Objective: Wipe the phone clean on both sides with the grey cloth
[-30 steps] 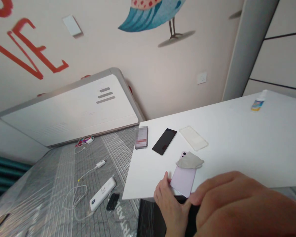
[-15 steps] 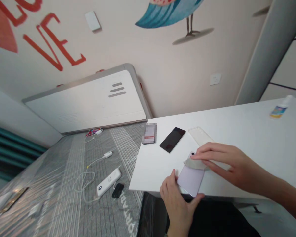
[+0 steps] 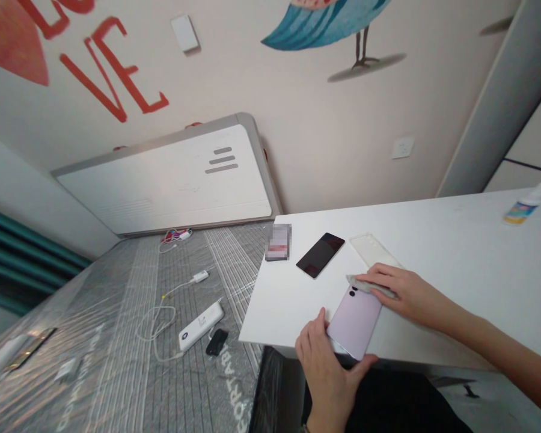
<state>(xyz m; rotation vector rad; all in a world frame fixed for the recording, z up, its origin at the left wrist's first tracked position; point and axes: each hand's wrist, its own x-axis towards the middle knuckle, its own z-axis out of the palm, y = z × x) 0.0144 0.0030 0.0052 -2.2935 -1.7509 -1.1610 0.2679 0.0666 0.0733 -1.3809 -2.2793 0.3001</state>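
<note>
Grip of the right hand (image 3: 399, 293) closed narrow on a grey cloth (image 3: 352, 281), fingers laid along it from above. Cloth bunched, touching the upper end of a lilac phone (image 3: 356, 322), just above the camera lenses (image 3: 352, 293). Grip of the left hand (image 3: 331, 355) round the phone's lower end: index finger at the left edge, thumb at the bottom right corner. Phone lay back up at the near edge of the white bench (image 3: 460, 270), slightly askew, between the two hands.

Beyond the right hand, a pale translucent phone case (image 3: 370, 246) lay on the bench, its near end partly behind the fingers. Left of the case, near it but apart, a second phone (image 3: 321, 255) lay with its dark screen up. Farther left, by the bench corner, a flat item (image 3: 278, 242), pixelated, details unreadable. Far right, well apart from the rest, stood a white bottle (image 3: 525, 207) with a blue and yellow label, blurred.

Left of the bench, a bed with a grey striped cover (image 3: 121, 361), clear plastic film over it. On the bed: white oblong device (image 3: 201, 326) with a looping white cable (image 3: 157, 325), and a small black item (image 3: 217, 342) just beside it. Pale headboard (image 3: 175, 180) rose behind, against a wall painted with a bird (image 3: 327, 27) and red letters (image 3: 112, 72).
</note>
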